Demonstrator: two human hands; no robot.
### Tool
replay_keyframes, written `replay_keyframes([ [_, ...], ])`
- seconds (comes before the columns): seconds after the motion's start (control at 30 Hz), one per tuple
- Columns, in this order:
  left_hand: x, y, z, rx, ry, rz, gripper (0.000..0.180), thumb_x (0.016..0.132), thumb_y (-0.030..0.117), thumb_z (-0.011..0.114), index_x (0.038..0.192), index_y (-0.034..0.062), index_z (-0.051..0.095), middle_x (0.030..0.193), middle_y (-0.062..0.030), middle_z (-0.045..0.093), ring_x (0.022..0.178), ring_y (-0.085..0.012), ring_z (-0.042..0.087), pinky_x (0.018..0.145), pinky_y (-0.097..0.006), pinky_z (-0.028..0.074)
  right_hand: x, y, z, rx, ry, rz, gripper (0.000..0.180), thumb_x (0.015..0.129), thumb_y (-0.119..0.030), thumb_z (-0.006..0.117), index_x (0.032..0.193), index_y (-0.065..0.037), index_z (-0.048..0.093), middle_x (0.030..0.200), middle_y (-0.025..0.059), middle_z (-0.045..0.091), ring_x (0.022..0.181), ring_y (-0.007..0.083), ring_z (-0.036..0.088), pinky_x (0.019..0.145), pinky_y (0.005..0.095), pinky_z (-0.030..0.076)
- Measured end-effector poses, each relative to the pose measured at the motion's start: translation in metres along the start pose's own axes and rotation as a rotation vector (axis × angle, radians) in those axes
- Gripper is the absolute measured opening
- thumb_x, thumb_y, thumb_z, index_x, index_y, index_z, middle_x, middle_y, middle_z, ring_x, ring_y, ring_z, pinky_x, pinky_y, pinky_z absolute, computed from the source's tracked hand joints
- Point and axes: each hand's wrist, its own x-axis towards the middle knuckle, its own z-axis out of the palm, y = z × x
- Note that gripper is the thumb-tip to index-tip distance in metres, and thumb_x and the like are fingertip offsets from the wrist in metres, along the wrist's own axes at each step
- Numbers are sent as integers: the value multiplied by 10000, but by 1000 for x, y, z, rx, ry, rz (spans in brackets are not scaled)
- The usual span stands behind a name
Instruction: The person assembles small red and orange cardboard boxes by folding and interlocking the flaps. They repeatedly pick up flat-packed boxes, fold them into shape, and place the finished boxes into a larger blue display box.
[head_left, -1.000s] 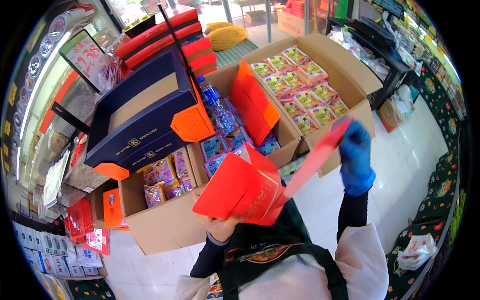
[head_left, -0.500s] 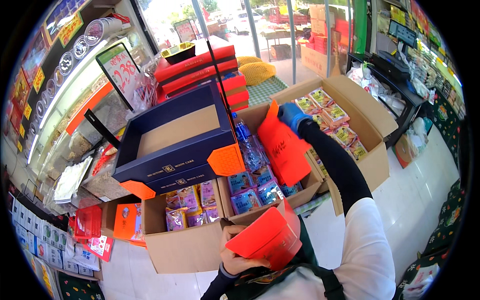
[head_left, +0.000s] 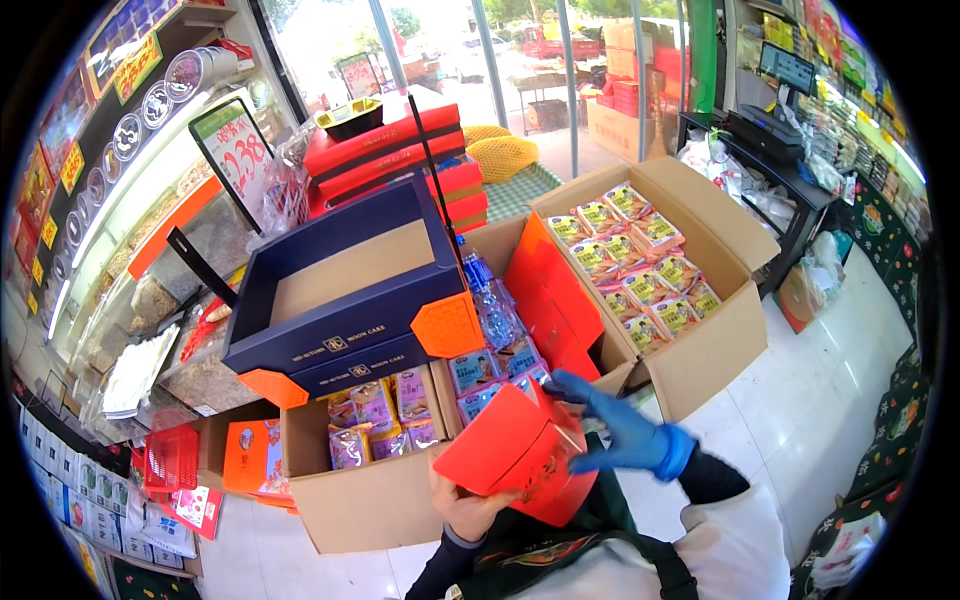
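My left hand point(head_left: 468, 510), bare, grips a red folded-card box point(head_left: 520, 450) with gold print, held low in front of my body. My right hand point(head_left: 630, 430), in a blue glove, reaches to the right side of that box. Its fingers are spread around the edge; whether they touch it I cannot tell. Another red card piece point(head_left: 550, 300) leans inside the middle brown carton point(head_left: 605, 378). Below and left of it lie blue-and-purple snack packs point(head_left: 478, 370) and a clear plastic bottle with a blue cap point(head_left: 497, 315).
To the right stands an open carton point(head_left: 700, 370) of wrapped yellow-and-white packs point(head_left: 645, 290). On the left, dark blue mooncake trays point(head_left: 345, 335) with orange corners rest over a carton of purple packs point(head_left: 375, 405). Red gift boxes point(head_left: 385, 150) are stacked behind.
My right hand has let go of the red card piece in the middle carton and come back toward me, beside the red box. My left hand still holds that box.
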Motion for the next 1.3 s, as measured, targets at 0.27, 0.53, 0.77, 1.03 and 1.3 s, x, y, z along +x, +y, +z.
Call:
replay_keyframes([
  [0.27,1,29,6,157,-215,263,625,474,270,934,941,3,615,1019,-129,521,898,-231,559,728,-327,479,-26,32,48,42,288,29,1117,621,-329,859,1453,-14,184,1423,181,363,1308,281,377,1080,400,297],
  [0.53,-3,34,0,29,-198,314,568,492,299,928,854,39,576,974,-130,508,876,-236,559,713,-338,480,-36,29,57,205,230,124,1188,567,-314,891,1459,-10,167,1436,165,330,1312,266,354,1086,381,280],
  [0.77,1,25,6,369,96,301,928,505,303,921,1229,57,395,1060,-114,469,916,-235,519,835,-323,444,-63,15,81,23,321,146,442,805,-156,691,1187,20,556,1181,148,591,1102,242,557,941,378,419],
  [1.03,-16,-15,7,161,10,138,985,604,53,863,1382,17,260,1164,-137,521,986,-204,604,822,-320,525,-70,24,86,158,432,141,322,839,-51,597,1154,14,578,1161,134,596,1099,223,557,929,335,418],
  [1.3,0,5,-6,50,-277,72,982,596,238,865,1384,43,311,1233,-177,438,1134,-293,472,938,-389,412,-62,5,82,403,422,-86,658,842,-26,558,1405,-20,216,1376,145,396,1288,238,382,1062,397,299],
])
